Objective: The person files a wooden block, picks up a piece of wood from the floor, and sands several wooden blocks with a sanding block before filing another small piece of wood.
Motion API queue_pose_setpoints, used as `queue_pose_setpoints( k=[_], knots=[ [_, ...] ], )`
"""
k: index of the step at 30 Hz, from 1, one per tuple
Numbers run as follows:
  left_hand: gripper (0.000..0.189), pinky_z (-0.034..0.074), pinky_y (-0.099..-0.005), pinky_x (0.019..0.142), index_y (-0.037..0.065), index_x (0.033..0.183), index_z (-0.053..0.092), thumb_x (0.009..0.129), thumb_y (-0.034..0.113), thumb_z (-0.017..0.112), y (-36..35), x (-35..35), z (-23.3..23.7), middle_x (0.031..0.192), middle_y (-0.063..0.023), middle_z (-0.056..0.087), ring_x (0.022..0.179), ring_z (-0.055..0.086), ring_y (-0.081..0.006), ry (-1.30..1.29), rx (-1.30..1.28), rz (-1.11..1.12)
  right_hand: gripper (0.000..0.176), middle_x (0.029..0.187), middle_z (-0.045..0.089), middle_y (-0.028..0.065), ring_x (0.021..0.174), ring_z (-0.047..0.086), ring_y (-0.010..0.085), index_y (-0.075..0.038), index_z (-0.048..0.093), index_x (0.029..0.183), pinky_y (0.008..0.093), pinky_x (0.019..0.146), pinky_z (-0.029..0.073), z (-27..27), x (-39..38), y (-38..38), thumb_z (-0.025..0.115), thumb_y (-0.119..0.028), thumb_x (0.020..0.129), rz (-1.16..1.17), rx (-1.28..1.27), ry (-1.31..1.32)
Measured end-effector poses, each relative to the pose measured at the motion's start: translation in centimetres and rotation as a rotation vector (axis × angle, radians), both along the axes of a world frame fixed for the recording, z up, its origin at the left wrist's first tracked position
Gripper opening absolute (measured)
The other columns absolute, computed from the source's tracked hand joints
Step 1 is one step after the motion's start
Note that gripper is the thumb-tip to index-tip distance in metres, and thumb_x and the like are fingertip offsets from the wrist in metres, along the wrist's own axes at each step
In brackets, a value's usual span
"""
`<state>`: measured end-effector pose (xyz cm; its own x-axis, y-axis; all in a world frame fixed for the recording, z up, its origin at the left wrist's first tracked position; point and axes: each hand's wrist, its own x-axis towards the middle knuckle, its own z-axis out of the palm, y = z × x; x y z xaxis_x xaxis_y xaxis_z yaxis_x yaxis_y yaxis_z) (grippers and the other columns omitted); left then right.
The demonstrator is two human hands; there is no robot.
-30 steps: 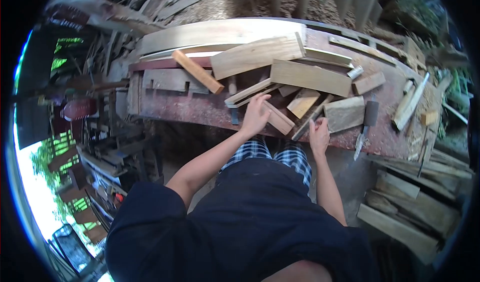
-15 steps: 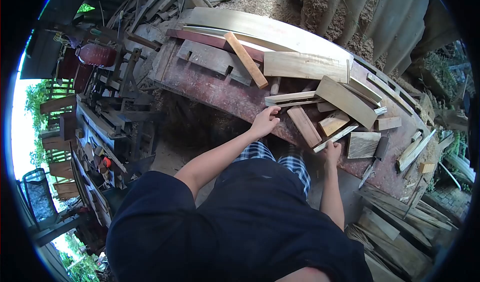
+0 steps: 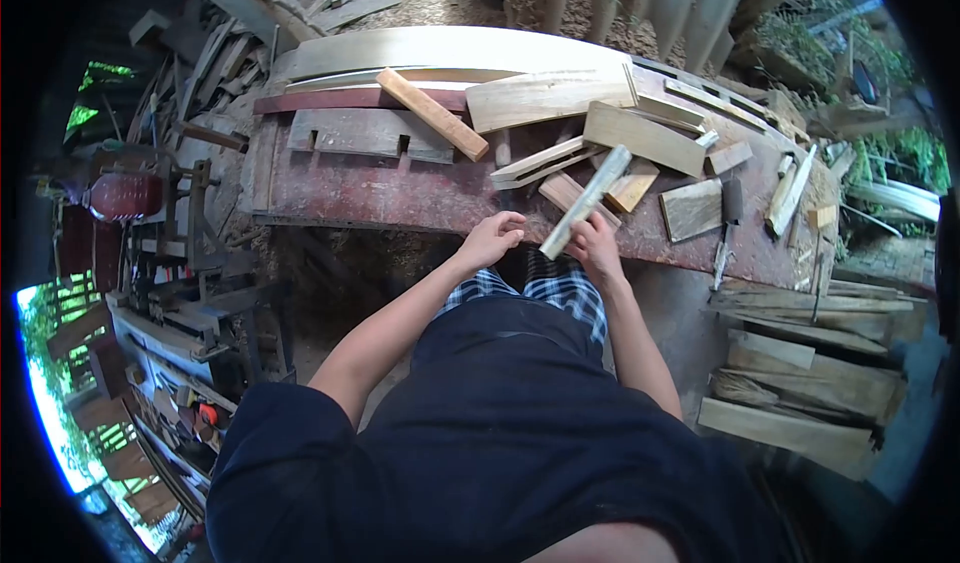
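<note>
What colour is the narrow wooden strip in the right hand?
Pale greyish tan narrow wooden strip, best in head view.

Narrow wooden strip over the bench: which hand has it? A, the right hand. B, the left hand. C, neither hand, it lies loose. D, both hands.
A: the right hand grips the narrow wooden strip near its lower end; the left hand is apart from it at the bench edge.

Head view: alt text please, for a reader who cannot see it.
The person's right hand grips a long pale wooden strip, slanting across a reddish-brown workbench littered with timber offcuts. The left hand rests empty at the bench edge.
</note>
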<state>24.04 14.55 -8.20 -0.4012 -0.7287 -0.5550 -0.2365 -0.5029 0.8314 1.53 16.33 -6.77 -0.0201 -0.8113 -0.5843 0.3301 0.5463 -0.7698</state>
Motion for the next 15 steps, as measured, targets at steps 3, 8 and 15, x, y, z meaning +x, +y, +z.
queue_pose_setpoints(
  k=[3, 8, 15],
  knots=[
    [0.037, 0.05, -0.0262, 0.077, 0.009, 0.132, 0.053, 0.099, 0.027, 0.056, 0.2, 0.1, 0.7, 0.108, -0.0038, 0.064, 0.091, 0.061, -0.0101, 0.062, 0.085, 0.009, 0.029, 0.099, 0.061, 0.0101, 0.086, 0.065, 0.0181, 0.001, 0.051, 0.115, 0.0339, 0.075, 0.058, 0.4, 2.5, -0.7, 0.059, -0.013, 0.091, 0.05, 0.033, -0.048],
    [0.039, 0.054, -0.0234, 0.063, 0.009, 0.134, 0.05, 0.102, 0.031, 0.051, 0.9, -0.6, 1.9, 0.107, -0.004, 0.064, 0.083, 0.063, -0.0079, 0.254, 0.153, 0.14, 0.023, 0.096, 0.063, 0.0061, 0.084, 0.066, 0.0128, -0.004, 0.052, 0.112, 0.0274, 0.071, 0.056, -0.4, 6.1, -1.2, 0.059, -0.018, 0.096, 0.175, 0.056, -0.113],
    [0.04, 0.056, -0.0251, 0.068, 0.014, 0.14, 0.046, 0.103, 0.031, 0.048, 0.4, 0.9, 0.9, 0.114, -0.0011, 0.065, 0.094, 0.063, -0.0082, 0.059, 0.103, 0.017, 0.023, 0.095, 0.064, 0.0079, 0.078, 0.065, 0.0145, -0.003, 0.056, 0.111, 0.03, 0.061, 0.059, -0.6, 5.6, -2.3, 0.058, -0.02, 0.096, 0.426, 0.011, 0.005]
  ],
)
